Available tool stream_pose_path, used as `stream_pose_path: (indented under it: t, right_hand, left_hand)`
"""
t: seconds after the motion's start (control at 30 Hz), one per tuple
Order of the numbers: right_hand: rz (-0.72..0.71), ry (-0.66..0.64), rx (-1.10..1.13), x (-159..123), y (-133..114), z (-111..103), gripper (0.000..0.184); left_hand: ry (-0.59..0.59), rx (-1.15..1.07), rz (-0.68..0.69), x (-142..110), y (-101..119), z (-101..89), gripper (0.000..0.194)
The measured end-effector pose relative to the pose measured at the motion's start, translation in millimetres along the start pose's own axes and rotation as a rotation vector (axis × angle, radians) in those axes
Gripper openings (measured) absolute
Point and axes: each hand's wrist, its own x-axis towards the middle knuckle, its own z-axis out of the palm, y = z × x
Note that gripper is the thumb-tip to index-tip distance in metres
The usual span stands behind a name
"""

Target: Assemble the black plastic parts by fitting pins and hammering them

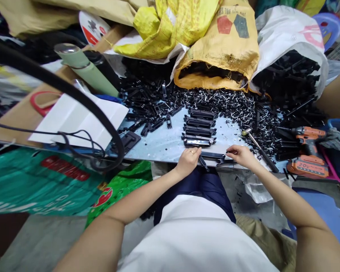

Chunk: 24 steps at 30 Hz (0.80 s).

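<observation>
My left hand (188,161) is closed at the left end of a long black plastic bar (213,155) by the table's front edge. A smaller black arm (203,163) sticks out at a slant below that end. At the bar's right end, my right hand (241,156) pinches with thumb and fingertips; a small dark piece seems to be between them, too small to name. Just beyond the bar, several similar black assemblies (200,131) lie in a stacked row. To the right rests a hammer (259,147) with its head pointing away.
A wide heap of small black pins (229,105) spreads behind the row. Sacks of black parts, one of them orange (218,45), stand at the back. A cordless drill (308,149) is at right. White paper (82,121) and a looped black cable (113,136) occupy the left.
</observation>
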Motion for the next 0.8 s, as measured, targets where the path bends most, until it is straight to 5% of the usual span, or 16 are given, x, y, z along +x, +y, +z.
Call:
stream_pose_path:
  t: [0.2, 0.5, 0.63, 0.8]
  right_hand:
    - [-0.049, -0.179, -0.434, 5, -33, -14, 0.016]
    - [-0.157, -0.339, -0.685, 24, -40, -14, 0.015]
    - [-0.279, -0.150, -0.558, 7, -5, -1, 0.019]
    - [-0.556, 0.199, -0.344, -21, 49, 33, 0.037]
  left_hand:
    - [-0.054, 0.233, 0.299, -1, -15, 5.9, 0.029]
    - [-0.002, 0.308, 0.257, -3, -5, 5.7, 0.025]
    - [-0.182, 0.266, 0.378, 9, 21, 18.8, 0.027]
    - [-0.510, 0.272, 0.253, 34, 46, 31.3, 0.047]
